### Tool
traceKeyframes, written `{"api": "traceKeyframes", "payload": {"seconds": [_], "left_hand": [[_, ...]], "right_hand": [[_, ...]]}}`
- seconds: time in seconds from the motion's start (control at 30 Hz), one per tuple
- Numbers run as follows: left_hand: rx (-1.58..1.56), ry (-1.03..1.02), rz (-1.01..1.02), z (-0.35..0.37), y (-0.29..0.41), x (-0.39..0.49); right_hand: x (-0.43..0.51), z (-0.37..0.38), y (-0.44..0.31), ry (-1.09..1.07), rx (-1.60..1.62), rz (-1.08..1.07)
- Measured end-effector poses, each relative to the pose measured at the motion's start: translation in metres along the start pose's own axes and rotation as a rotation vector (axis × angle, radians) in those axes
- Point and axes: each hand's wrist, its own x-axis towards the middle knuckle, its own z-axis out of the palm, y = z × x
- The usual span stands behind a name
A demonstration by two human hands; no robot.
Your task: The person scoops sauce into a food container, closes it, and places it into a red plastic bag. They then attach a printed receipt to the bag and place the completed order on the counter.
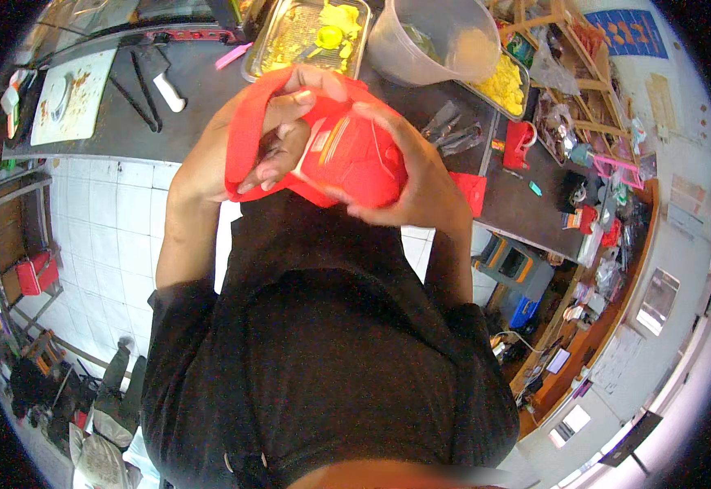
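A red fabric bag (361, 156), bulging around rounded contents, is held up in front of my chest, above the table's near edge. My right hand (426, 162) wraps its right side, with the thumb below and the fingers over the top. A wide red strap (244, 140) loops around the fingers of my left hand (285, 116), which also touches the bag's left side. Pale and orange printed stripes show on the bag's face. What lies inside cannot be seen.
Beyond my hands stand a metal tray (288, 36) with yellow food and a translucent plastic tub (432, 43). A white cutting board (74, 98), black tongs (138, 95) and a white-handled scraper (169, 91) lie left. A red tape dispenser (517, 147) sits right. A person (108, 434) is at lower left.
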Motion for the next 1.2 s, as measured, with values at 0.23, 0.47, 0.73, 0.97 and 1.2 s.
{"api": "traceKeyframes", "payload": {"seconds": [0.23, 0.47, 0.73, 0.97, 1.2], "left_hand": [[-0.042, -0.12, -0.06, -0.009, -0.009, -0.01], [-0.037, -0.15, -0.096, -0.015, -0.013, 0.006], [-0.084, -0.06, -0.135, -0.019, -0.014, 0.009], [-0.068, -0.108, -0.113, -0.012, -0.002, 0.004], [0.049, -0.133, -0.204, 0.005, -0.001, 0.022]], "right_hand": [[0.011, 0.017, 0.055, 0.102, -0.395, 0.166], [0.031, 0.05, 0.103, -0.308, -0.358, 0.585], [0.057, 0.092, 0.111, 0.168, 0.62, 0.686], [0.042, 0.073, 0.091, 0.382, 0.73, 0.905], [0.034, 0.095, 0.117, 0.356, 0.397, 0.687]]}}
